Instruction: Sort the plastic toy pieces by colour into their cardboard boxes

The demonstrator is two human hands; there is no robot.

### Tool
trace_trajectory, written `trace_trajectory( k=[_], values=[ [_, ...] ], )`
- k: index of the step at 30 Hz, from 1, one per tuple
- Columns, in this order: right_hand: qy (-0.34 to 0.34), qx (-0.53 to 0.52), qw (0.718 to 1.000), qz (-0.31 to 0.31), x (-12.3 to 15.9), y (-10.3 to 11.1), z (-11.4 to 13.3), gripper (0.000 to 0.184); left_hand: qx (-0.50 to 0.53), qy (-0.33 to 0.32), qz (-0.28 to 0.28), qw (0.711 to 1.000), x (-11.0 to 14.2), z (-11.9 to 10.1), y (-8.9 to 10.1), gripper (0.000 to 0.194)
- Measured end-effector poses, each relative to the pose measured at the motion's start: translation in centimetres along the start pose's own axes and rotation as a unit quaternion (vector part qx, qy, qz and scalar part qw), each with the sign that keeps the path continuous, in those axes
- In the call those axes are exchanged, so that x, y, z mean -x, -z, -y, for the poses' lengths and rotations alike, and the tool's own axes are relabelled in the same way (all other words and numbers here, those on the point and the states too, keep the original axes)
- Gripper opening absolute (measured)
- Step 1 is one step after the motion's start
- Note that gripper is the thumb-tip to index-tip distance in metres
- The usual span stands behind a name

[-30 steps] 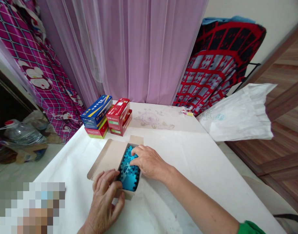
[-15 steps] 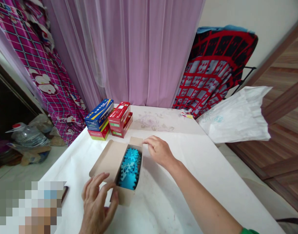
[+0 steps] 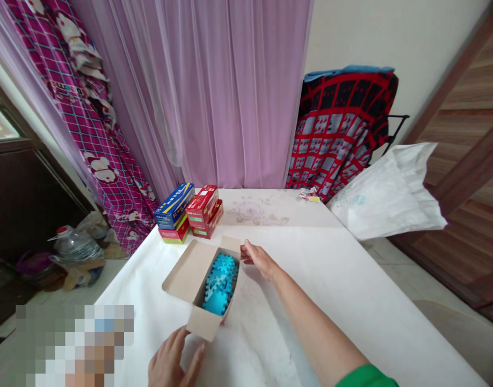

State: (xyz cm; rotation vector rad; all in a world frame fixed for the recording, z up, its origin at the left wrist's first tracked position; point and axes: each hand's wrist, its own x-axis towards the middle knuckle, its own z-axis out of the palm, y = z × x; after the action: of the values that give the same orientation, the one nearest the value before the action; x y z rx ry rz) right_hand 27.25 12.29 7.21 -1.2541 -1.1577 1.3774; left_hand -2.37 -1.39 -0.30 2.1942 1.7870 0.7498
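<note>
The right hand [image 3: 259,259] lies open, fingertips at the far corner of an open cardboard box [image 3: 186,279] on the white surface [image 3: 331,290]; the left hand [image 3: 174,361], also open, sits just beside the near flap [image 3: 204,324]. Neither grip holds anything. Blue foam puzzle pieces [image 3: 219,285] lie inside the box.

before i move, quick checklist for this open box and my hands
Blue interlocking puzzle pieces inside the cardboard box: ok.
Box flaps folded open: ok.
Right hand empty: ok; its fingers touching the box corner: cannot tell.
Left hand empty: ok; clear of the near flap: cannot tell, very close.
Blue carton and red carton stacked upright behind the box: ok.
</note>
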Motion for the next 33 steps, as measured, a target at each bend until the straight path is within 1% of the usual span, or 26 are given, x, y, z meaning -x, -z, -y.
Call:
trace_trajectory(
  k=[1, 3, 5, 7, 9, 12, 15, 17, 19, 21, 23, 24, 25, 26, 27, 28, 29, 30, 32, 33],
  values=[
    [0.005, 0.004, 1.0, -0.006, 0.8, 0.2, -0.2, 0.079, 0.0, 0.0, 0.0, 1.0, 0.1, -0.5, -0.6, 0.039],
    [0.021, 0.015, 0.999, -0.02, 2.7, 0.5, -0.7, 0.081, 0.011, 0.01, -0.021, 1.0, 0.2, -1.6, -1.4, 0.043],
    [0.05, 0.03, 0.998, -0.034, 5.0, 0.7, -1.3, 0.076, 0.032, 0.03, -0.046, 0.998, -0.2, -2.9, -1.8, 0.047],
    [0.08, 0.051, 0.994, -0.059, 7.4, 0.7, -1.9, 0.068, 0.059, 0.049, -0.039, 0.996, -1.2, -3.9, -1.5, 0.049],
    [0.104, 0.075, 0.988, -0.091, 9.8, 0.6, -2.6, 0.061, 0.087, 0.06, -0.008, 0.994, -2.6, -4.6, -0.8, 0.051],
    [0.119, 0.091, 0.982, -0.114, 12.5, 0.3, -3.4, 0.054, 0.109, 0.049, 0.016, 0.993, -5.1, -4.9, 0.2, 0.052],
    [0.118, 0.083, 0.984, -0.104, 13.7, 0.2, -3.7, 0.051, 0.115, 0.031, 0.027, 0.992, -6.7, -4.9, 0.7, 0.051],
    [0.121, 0.084, 0.984, -0.101, 13.8, 0.3, -3.6, 0.051, 0.113, 0.023, 0.032, 0.993, -6.8, -4.8, 0.9, 0.049],
    [0.126, 0.089, 0.983, -0.103, 13.8, 0.4, -3.5, 0.051, 0.107, 0.023, 0.031, 0.994, -6.2, -4.7, 1.4, 0.047],
    [0.132, 0.093, 0.981, -0.106, 13.7, 0.4, -3.6, 0.052, 0.08, 0.029, 0.011, 0.996, -4.9, -4.7, 2.2, 0.047],
    [0.138, 0.089, 0.981, -0.105, 13.7, 0.4, -3.8, 0.052, 0.019, 0.023, -0.012, 0.999, -3.5, -5.3, 3.5, 0.047],
    [0.141, 0.085, 0.981, -0.103, 13.7, 0.4, -4.0, 0.052, -0.022, 0.01, -0.014, 1.0, -2.9, -5.9, 4.3, 0.045],
    [0.144, 0.08, 0.981, -0.1, 13.7, 0.4, -4.1, 0.051, -0.061, -0.005, 0.002, 0.998, -2.6, -6.7, 5.0, 0.044],
    [0.146, 0.076, 0.981, -0.099, 13.7, 0.4, -4.3, 0.051, -0.093, -0.015, 0.036, 0.995, -2.5, -7.8, 5.7, 0.043],
    [0.146, 0.072, 0.982, -0.099, 13.7, 0.4, -4.4, 0.05, -0.13, -0.01, 0.069, 0.989, -2.6, -9.0, 6.2, 0.045],
    [0.146, 0.07, 0.982, -0.1, 13.7, 0.5, -4.4, 0.049, -0.171, 0.001, 0.115, 0.979, -3.1, -10.2, 6.6, 0.049],
    [0.146, 0.071, 0.982, -0.101, 13.7, 0.5, -4.5, 0.049, -0.208, 0.01, 0.17, 0.963, -3.7, -11.5, 6.9, 0.053],
    [0.147, 0.072, 0.981, -0.103, 13.7, 0.5, -4.4, 0.048, -0.242, 0.015, 0.214, 0.946, -4.5, -12.7, 7.1, 0.058],
    [0.152, 0.079, 0.979, -0.106, 13.7, 0.6, -4.3, 0.047, -0.274, 0.002, 0.267, 0.924, -6.2, -14.5, 7.1, 0.066],
    [0.156, 0.082, 0.979, -0.107, 13.8, 0.6, -4.2, 0.047, -0.282, -0.006, 0.284, 0.916, -6.9, -15.1, 7.1, 0.069]
  ],
)
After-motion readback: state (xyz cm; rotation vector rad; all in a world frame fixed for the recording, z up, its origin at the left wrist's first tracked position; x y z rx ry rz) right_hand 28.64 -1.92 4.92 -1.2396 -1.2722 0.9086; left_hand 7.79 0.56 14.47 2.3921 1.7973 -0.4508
